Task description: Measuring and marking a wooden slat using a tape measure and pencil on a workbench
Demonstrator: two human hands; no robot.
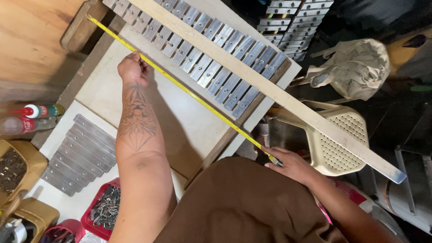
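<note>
Head view — both hands, left hand [133,68] and right hand [290,164], stretch yellow tape measure [198,100].

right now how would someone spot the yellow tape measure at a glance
Start at the pale worktop. Running slantwise over it, the thin yellow tape measure spans from the left hand to the right hand. Unlike the wider pale wooden strip beside it, it is bright yellow.

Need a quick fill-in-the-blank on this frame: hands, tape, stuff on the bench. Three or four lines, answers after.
1. Both hands stretch a ______ tape measure across the white board.
2. The left hand pinches the tape; its forearm bears a ______.
3. The right hand pins the tape near the board's ______.
4. The red tray holds loose ______.

Missing words: yellow; tattoo; edge; screws
</note>
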